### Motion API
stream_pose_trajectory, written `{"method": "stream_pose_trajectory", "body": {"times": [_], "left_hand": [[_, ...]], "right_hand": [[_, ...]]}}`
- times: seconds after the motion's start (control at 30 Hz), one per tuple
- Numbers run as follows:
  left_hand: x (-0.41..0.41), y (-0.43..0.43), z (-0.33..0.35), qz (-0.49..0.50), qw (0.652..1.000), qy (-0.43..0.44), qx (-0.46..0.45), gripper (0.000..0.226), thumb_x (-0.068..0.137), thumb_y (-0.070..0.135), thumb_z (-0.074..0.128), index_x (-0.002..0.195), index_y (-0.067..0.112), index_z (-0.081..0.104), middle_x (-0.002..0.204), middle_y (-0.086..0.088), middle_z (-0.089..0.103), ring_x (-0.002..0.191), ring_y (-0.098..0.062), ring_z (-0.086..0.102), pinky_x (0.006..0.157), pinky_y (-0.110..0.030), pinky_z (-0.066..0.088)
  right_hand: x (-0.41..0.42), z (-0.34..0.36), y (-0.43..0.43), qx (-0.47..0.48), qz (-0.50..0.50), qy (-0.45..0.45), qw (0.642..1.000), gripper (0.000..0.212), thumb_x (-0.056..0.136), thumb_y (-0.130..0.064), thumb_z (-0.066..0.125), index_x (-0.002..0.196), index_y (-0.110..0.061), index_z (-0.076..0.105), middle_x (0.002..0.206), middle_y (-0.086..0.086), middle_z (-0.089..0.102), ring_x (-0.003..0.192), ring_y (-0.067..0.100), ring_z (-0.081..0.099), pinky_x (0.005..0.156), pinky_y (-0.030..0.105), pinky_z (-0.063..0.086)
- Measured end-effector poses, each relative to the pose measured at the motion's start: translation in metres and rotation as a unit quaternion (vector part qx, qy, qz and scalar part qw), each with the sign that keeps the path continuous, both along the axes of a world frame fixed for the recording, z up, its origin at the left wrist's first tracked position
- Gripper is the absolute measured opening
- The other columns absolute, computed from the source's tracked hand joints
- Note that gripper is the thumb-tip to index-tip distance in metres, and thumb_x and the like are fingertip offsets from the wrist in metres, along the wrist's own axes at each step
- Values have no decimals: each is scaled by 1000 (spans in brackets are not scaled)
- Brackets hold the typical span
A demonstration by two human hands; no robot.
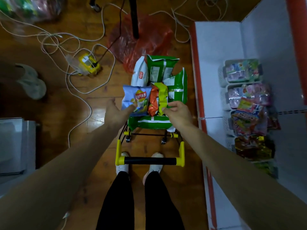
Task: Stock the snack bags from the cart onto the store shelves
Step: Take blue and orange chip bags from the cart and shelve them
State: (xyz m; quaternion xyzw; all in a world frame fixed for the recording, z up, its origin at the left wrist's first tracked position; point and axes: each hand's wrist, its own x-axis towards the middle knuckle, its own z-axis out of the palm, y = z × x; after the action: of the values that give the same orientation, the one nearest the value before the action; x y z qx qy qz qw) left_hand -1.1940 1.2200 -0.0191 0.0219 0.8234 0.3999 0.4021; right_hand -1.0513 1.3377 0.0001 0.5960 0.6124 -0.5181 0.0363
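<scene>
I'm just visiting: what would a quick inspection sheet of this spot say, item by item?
Surface: wooden floor; the cart stands on it, heaped with snack bags.
Job's things: blue bag, orange bag and yellow bag on top; green bags and a white bag behind; the shelf at right holds baskets of packs.
Clutter: red plastic bag, yellow power strip.
Grips: left hand holds the blue bag; right hand pinches the yellow bag.
Cables: white cords looped over the floor.
Surroundings: someone's shoes at left; black pole ahead.
</scene>
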Motion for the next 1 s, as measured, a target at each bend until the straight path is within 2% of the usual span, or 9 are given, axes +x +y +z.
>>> {"method": "stream_pose_trajectory", "body": {"times": [0.17, 0.27, 0.37, 0.43, 0.5, 0.57, 0.7, 0.83, 1.0], "left_hand": [[-13, 14, -30, -13, 999, 3, 34, 74, 74, 24, 79, 134, 5, 40, 123, 3, 51, 113, -12, 49, 87, -22, 38], [-14, 17, -38, -68, 997, 7, 33, 63, 71, 19, 82, 125, 9, 50, 108, 4, 58, 99, -12, 55, 79, -20, 39], [-15, 14, -41, -61, 996, 59, 29, 49, 75, 25, 78, 117, 8, 60, 109, -5, 66, 102, -20, 60, 77, -22, 39], [-18, 8, -38, -42, 995, 91, 20, 54, 73, 39, 76, 114, 7, 62, 110, -8, 67, 104, -24, 61, 77, -24, 41], [-23, -1, -35, -21, 994, 107, 30, 63, 64, 55, 68, 107, 9, 65, 103, -9, 69, 98, -27, 64, 81, -34, 50], [-28, -10, -30, -1, 992, 124, 31, 64, 62, 59, 65, 104, 11, 63, 99, -7, 69, 95, -27, 64, 82, -41, 52], [-40, -24, -33, 18, 992, 81, 100, 73, 63, 56, 77, 123, 25, 52, 116, 6, 67, 106, -18, 64, 92, -44, 52], [-44, -38, -43, 20, 995, 37, 92, 73, 53, 66, 79, 114, 29, 61, 106, 8, 71, 98, -18, 68, 89, -46, 53], [-38, -40, -40, 1, 997, 26, 69, 56, 65, 40, 84, 112, 18, 61, 107, 0, 70, 98, -22, 66, 89, -47, 53]], "right_hand": [[-27, -29, 5, 17, 6, 2, 1000, 35, 89, -27, 64, 119, -12, 55, 102, 3, 59, 90, 18, 56, 78, 25, 43], [-33, -44, 8, 38, 22, -16, 999, 34, 89, -27, 63, 119, -12, 55, 103, 4, 60, 87, 16, 56, 77, 26, 44], [-36, -51, 10, 55, 27, -30, 998, 35, 90, -26, 62, 121, -12, 53, 103, 4, 61, 82, 16, 56, 74, 25, 44], [-39, -52, 9, 67, 19, -38, 997, 37, 90, -24, 61, 123, -10, 52, 103, 6, 62, 82, 16, 56, 75, 27, 45], [-43, -53, 6, 75, 10, -54, 996, 38, 90, -23, 61, 124, -8, 52, 104, 9, 64, 86, 19, 58, 78, 29, 46], [-51, -56, 3, 68, 9, -75, 995, 41, 90, -27, 63, 124, -6, 52, 106, 11, 64, 91, 23, 60, 80, 30, 46], [-73, -66, -3, 83, 9, -123, 989, 44, 84, -40, 68, 110, -9, 51, 94, 9, 59, 93, 29, 57, 64, 28, 40], [-86, -79, -9, 86, -1, -171, 981, 64, 77, -44, 73, 120, -3, 48, 116, 15, 61, 107, 35, 59, 77, 38, 47], [-89, -70, 0, 79, 65, -148, 984, 25, 81, -36, 66, 88, -12, 64, 91, 12, 64, 85, 30, 62, 66, 31, 43]]}}
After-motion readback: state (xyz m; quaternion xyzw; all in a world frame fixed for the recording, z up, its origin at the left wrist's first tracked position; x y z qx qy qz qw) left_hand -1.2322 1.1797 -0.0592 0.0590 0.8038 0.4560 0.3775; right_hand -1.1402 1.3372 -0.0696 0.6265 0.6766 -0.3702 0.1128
